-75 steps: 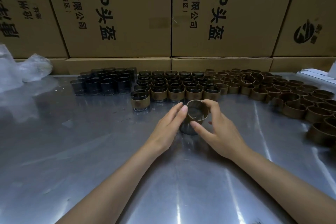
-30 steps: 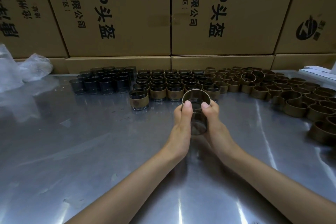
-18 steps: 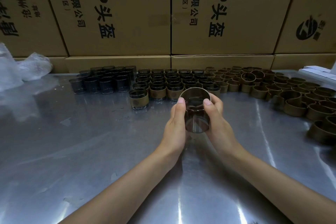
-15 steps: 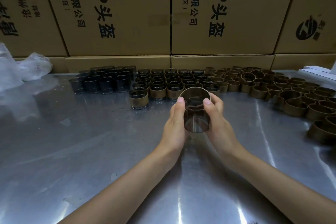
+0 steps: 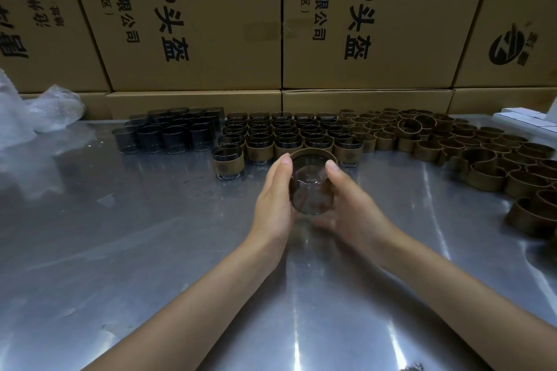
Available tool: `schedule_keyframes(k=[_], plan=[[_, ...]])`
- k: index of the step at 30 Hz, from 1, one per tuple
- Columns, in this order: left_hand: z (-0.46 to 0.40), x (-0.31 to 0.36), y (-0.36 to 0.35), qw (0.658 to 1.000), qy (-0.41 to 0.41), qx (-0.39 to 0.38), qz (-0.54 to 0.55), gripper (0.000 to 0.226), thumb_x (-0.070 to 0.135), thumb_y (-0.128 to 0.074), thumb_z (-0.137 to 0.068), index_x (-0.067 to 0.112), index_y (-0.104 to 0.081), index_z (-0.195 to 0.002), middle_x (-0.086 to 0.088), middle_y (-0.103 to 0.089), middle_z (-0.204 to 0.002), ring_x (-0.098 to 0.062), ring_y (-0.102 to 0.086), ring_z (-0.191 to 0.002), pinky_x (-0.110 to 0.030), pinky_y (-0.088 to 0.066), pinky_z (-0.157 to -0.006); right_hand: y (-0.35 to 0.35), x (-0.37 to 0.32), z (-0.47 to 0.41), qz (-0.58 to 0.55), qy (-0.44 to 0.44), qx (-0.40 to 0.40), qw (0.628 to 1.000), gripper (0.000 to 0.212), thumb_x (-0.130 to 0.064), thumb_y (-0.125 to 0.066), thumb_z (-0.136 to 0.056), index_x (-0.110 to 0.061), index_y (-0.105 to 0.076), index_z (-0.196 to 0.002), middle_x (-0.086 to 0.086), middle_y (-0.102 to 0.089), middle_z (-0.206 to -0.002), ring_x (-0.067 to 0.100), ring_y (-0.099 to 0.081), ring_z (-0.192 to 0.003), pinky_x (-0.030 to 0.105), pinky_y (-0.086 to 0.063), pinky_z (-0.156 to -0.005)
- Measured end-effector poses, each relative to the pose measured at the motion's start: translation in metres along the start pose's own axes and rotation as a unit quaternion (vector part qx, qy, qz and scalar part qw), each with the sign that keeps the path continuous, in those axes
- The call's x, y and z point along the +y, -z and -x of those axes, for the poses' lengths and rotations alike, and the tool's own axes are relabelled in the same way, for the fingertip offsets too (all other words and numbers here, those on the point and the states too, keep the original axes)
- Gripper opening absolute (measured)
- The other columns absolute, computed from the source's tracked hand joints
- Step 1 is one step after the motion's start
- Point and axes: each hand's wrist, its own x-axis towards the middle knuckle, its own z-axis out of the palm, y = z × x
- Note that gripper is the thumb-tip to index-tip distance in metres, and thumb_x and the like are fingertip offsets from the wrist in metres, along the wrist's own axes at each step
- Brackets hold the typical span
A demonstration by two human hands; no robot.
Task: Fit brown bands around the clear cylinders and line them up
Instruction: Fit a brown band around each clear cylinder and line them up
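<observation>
Between my two hands, lifted off the steel table, is a clear cylinder tipped towards me, with a brown band around its far rim. My left hand grips its left side and my right hand grips its right side, thumbs on top. Behind stand rows of banded cylinders, with one banded cylinder apart at the front left. Bare clear cylinders are grouped at the back left. Loose brown bands spread over the back right.
Stacked cardboard boxes wall off the back of the table. Crumpled clear plastic bags lie at the far left. White flat pieces sit at the far right edge.
The cylinder was standing on the table with the band being set on it; both hands have since lifted and tilted it. In the last half second almost nothing has moved.
</observation>
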Motion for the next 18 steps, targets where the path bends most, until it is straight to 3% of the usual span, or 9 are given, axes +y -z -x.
schedule_keyframes(k=[2,4,7,10,13,18], plan=[[-0.001,0.002,0.004,1.000,-0.012,0.004,-0.017,0.060,0.052,-0.049,-0.083,0.019,-0.053,-0.134,-0.006,-0.059,-0.132,-0.023,-0.053,-0.125,-0.048,-0.037,-0.109,0.004,-0.006,0.002,0.018,-0.093,-0.033,0.995,0.067,-0.072,-0.059,-0.072,-0.021,-0.063,-0.115,0.005,-0.071,-0.105,0.015,-0.069,-0.088,0.029,-0.053,-0.078],[-0.002,0.002,0.006,0.999,-0.019,-0.001,-0.040,0.061,0.053,-0.048,-0.080,0.023,-0.053,-0.133,-0.004,-0.058,-0.133,-0.021,-0.052,-0.126,-0.047,-0.036,-0.110,0.010,-0.006,0.002,-0.006,-0.133,-0.055,0.990,0.068,-0.071,-0.058,-0.071,-0.015,-0.063,-0.110,0.003,-0.070,-0.091,0.014,-0.066,-0.082,0.026,-0.051,-0.076],[-0.002,0.001,0.006,0.998,0.003,-0.043,-0.043,0.051,0.045,-0.047,-0.089,0.019,-0.053,-0.133,-0.008,-0.060,-0.130,-0.024,-0.055,-0.123,-0.050,-0.038,-0.108,0.016,-0.005,0.002,-0.086,-0.135,-0.061,0.985,0.069,-0.061,-0.056,-0.073,-0.008,-0.062,-0.117,0.008,-0.071,-0.102,0.021,-0.068,-0.097,0.031,-0.049,-0.087],[-0.003,0.001,0.009,0.990,0.068,-0.125,-0.026,0.049,0.034,-0.058,-0.089,0.011,-0.053,-0.132,-0.016,-0.061,-0.127,-0.028,-0.058,-0.118,-0.045,-0.042,-0.105,0.020,-0.006,0.003,-0.155,-0.109,-0.051,0.981,0.057,-0.051,-0.060,-0.077,-0.007,-0.067,-0.113,0.011,-0.068,-0.107,0.020,-0.068,-0.093,0.031,-0.051,-0.086],[-0.001,0.006,0.014,0.966,0.163,-0.198,-0.037,0.054,0.052,-0.062,-0.078,0.020,-0.060,-0.121,-0.002,-0.068,-0.119,-0.014,-0.064,-0.109,-0.029,-0.049,-0.094,0.024,-0.005,0.003,-0.182,-0.091,-0.055,0.977,0.052,-0.046,-0.061,-0.078,-0.006,-0.067,-0.111,0.010,-0.070,-0.106,0.017,-0.070,-0.087,0.029,-0.055,-0.082],[-0.006,0.014,0.026,0.946,0.236,-0.219,-0.027,0.071,0.065,-0.067,-0.066,0.014,-0.065,-0.117,-0.005,-0.066,-0.123,-0.014,-0.063,-0.112,-0.029,-0.048,-0.094,0.020,-0.006,0.005,-0.194,-0.093,-0.070,0.974,0.064,-0.049,-0.067,-0.067,-0.008,-0.064,-0.117,0.011,-0.070,-0.112,0.017,-0.070,-0.093,0.027,-0.055,-0.079]])
